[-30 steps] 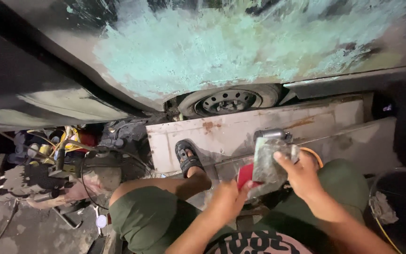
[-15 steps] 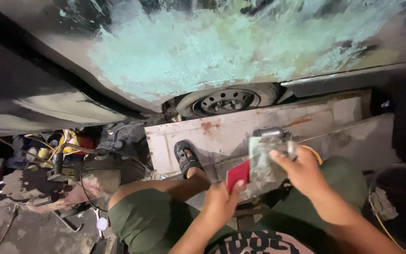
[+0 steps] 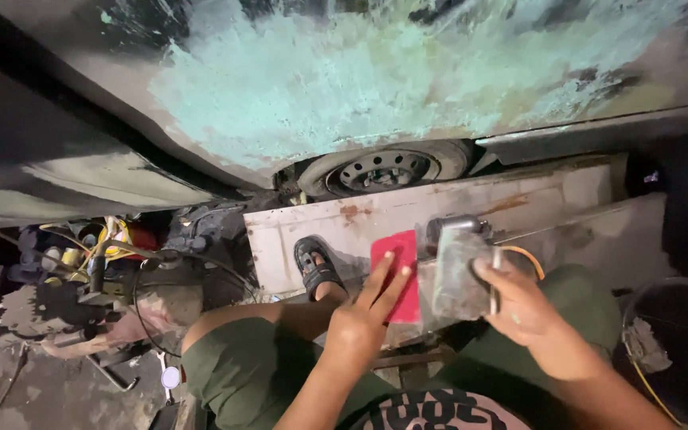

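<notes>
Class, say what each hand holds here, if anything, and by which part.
The right hand grips the grey sanding tool by its right side. The left hand lies flat on the red pad, fingers spread, gripping nothing.

We see red pad (image 3: 396,271) | grey sander (image 3: 455,271) | olive-green shorts (image 3: 240,374) | turquoise-patched car body (image 3: 344,80) | black sandal (image 3: 316,267)

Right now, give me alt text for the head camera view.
A seated person's right hand grips a grey power tool while the left hand rests flat on a red pad. Ahead are a sanded car body panel and a wheel.
</notes>
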